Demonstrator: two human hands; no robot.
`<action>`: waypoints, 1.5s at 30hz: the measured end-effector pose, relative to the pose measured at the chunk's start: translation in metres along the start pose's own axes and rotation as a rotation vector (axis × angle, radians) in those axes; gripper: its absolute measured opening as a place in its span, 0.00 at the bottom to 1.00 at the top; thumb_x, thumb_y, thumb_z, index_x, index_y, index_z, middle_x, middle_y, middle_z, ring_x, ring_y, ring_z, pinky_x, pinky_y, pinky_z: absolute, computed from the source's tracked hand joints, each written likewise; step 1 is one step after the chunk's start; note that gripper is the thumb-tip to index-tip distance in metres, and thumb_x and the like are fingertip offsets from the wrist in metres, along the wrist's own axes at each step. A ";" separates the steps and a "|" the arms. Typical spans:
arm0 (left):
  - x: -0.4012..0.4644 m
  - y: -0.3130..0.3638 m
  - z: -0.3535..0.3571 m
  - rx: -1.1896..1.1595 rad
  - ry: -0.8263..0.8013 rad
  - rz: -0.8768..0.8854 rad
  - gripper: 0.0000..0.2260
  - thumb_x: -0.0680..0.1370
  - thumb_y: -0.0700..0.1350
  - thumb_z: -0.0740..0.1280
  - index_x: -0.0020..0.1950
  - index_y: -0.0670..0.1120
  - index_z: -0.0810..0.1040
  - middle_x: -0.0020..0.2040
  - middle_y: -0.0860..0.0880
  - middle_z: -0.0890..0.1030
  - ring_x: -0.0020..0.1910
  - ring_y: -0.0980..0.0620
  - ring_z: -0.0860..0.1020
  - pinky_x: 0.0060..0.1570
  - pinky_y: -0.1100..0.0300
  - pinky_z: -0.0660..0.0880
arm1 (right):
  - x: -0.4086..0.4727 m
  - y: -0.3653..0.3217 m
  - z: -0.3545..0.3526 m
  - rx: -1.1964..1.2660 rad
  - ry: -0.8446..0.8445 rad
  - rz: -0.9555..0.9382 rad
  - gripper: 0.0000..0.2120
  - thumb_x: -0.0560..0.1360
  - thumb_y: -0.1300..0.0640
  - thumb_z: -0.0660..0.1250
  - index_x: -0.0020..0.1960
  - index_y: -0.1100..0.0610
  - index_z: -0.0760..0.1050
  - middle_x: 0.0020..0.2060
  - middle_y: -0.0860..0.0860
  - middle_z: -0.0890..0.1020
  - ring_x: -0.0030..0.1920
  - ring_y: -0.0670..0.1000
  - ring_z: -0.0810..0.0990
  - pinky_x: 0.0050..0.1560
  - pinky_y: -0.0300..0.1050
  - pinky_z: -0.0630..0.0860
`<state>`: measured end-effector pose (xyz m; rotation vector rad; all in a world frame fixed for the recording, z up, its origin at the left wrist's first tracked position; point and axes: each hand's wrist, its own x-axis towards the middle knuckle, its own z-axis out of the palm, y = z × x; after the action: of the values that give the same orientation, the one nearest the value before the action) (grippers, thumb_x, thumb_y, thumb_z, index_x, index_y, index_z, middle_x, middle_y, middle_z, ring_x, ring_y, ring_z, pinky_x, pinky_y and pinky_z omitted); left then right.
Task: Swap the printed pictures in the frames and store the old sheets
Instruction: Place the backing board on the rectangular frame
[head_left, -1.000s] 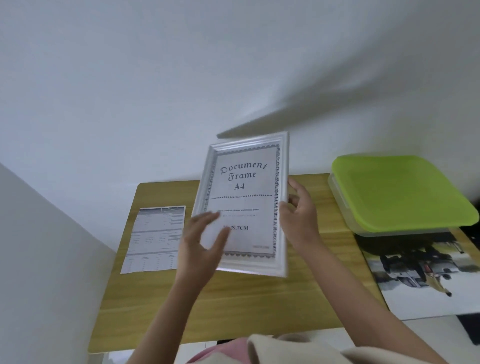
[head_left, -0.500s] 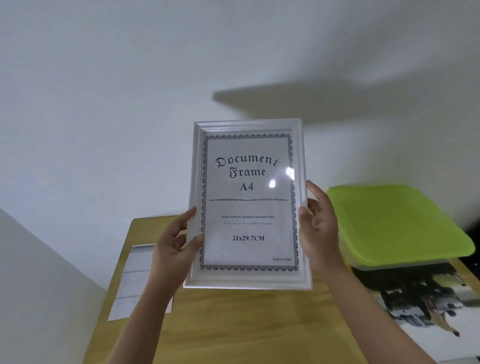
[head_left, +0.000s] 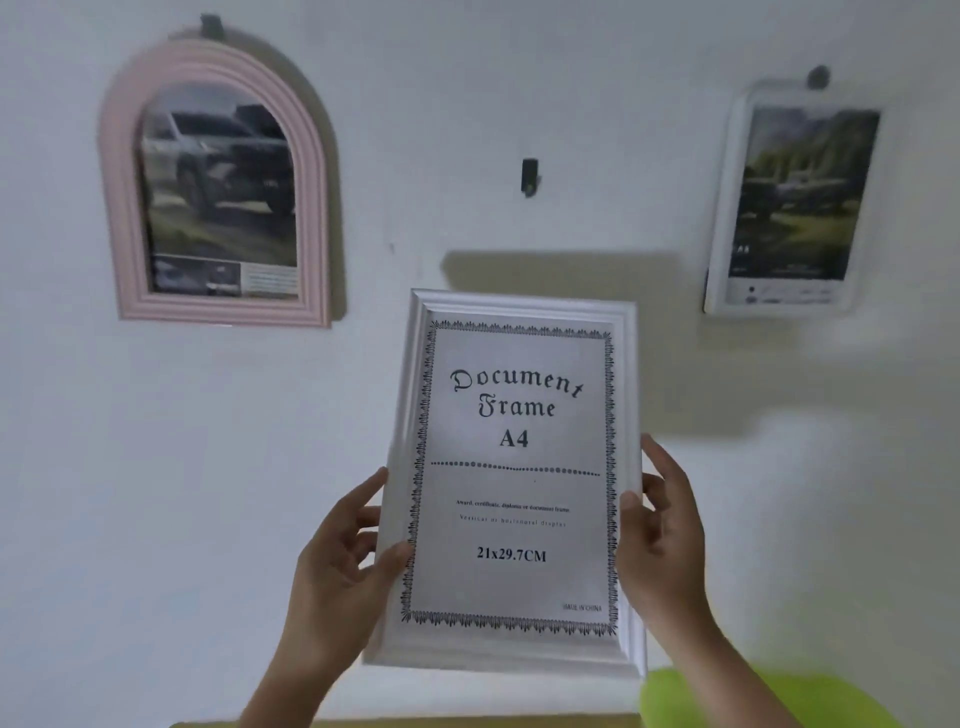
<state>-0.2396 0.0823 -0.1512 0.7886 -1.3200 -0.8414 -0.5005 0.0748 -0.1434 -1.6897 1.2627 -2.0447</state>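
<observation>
Both hands hold the white frame (head_left: 511, 483) upright in front of the wall (head_left: 156, 467): left hand (head_left: 345, 564) grips its left edge, right hand (head_left: 662, 540) its right edge, thumbs on the front. The sheet inside reads "Document Frame A4". The frame sits below a dark hook (head_left: 529, 176), between a pink arched frame (head_left: 215, 187) and a white rounded frame (head_left: 789, 200), both hanging with car pictures.

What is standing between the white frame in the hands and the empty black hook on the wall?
Nothing visible. The white frame, held by the left hand and right hand, is below the hook, with only bare wall between. The pink frame hangs off to the left.
</observation>
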 end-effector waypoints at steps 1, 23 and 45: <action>0.011 0.004 0.010 -0.008 -0.004 0.037 0.28 0.69 0.34 0.73 0.63 0.56 0.74 0.47 0.43 0.81 0.47 0.41 0.80 0.42 0.57 0.80 | 0.014 0.001 -0.005 0.005 0.004 -0.026 0.27 0.78 0.68 0.58 0.66 0.38 0.66 0.45 0.56 0.80 0.27 0.53 0.73 0.32 0.39 0.72; 0.109 0.015 0.047 0.113 0.092 0.232 0.30 0.72 0.29 0.68 0.62 0.61 0.72 0.44 0.43 0.79 0.40 0.47 0.79 0.38 0.63 0.79 | 0.127 0.006 0.015 0.021 0.031 -0.171 0.27 0.78 0.69 0.58 0.65 0.39 0.64 0.34 0.53 0.67 0.27 0.44 0.64 0.30 0.32 0.66; 0.094 -0.049 0.049 0.521 0.277 0.262 0.35 0.70 0.40 0.73 0.72 0.55 0.62 0.52 0.53 0.71 0.53 0.57 0.73 0.53 0.48 0.77 | 0.086 0.054 0.020 -0.138 0.022 -0.109 0.27 0.75 0.57 0.63 0.72 0.44 0.63 0.53 0.46 0.75 0.51 0.48 0.77 0.48 0.52 0.80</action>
<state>-0.2866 -0.0245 -0.1434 1.0636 -1.3675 -0.1645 -0.5302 -0.0222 -0.1216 -1.8393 1.3769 -2.0855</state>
